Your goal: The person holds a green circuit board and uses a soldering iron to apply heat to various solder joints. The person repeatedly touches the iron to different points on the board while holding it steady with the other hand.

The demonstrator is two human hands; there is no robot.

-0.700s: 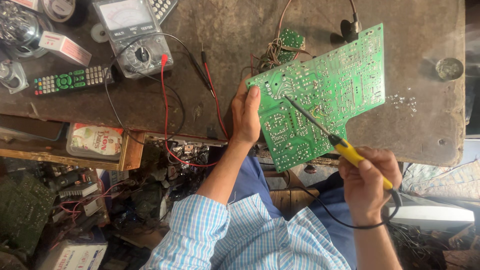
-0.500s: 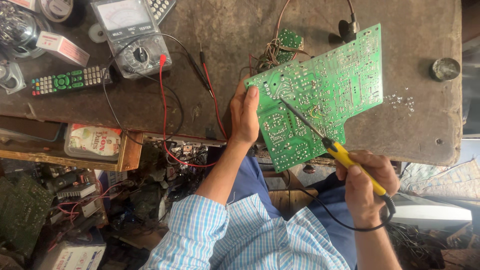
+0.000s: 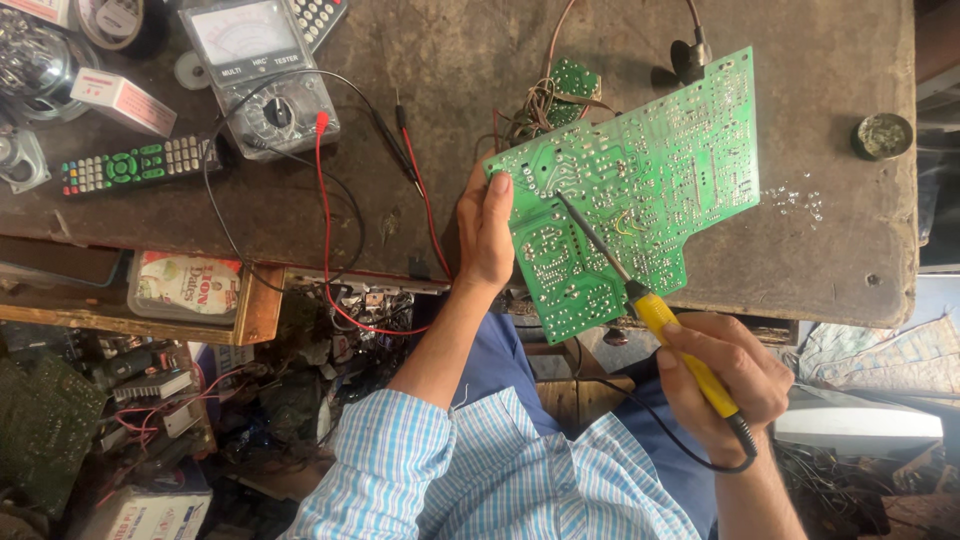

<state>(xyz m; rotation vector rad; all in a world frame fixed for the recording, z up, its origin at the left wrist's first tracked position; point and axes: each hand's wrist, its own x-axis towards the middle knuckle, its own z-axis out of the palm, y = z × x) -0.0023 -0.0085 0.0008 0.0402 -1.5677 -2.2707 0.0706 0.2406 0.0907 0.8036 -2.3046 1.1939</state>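
Note:
A green circuit board (image 3: 650,170), solder side up, lies tilted on the worn brown workbench (image 3: 450,60). My left hand (image 3: 485,235) grips its left edge, thumb on the board's corner. My right hand (image 3: 722,378) holds a soldering iron with a yellow handle (image 3: 685,355) like a pen. The iron's thin dark tip (image 3: 560,197) touches the board near its upper left area. A black cord runs from the iron's end below my right hand.
An analogue multimeter (image 3: 262,75) with red and black probe leads (image 3: 325,190) sits at the back left. A remote control (image 3: 140,165), a small white box (image 3: 120,100) and a round tin (image 3: 882,135) also lie on the bench. Cluttered parts fill the shelves below left.
The iron's tip slid a little to the left across the board, and my right hand dropped slightly. My left hand keeps the same grip on the board.

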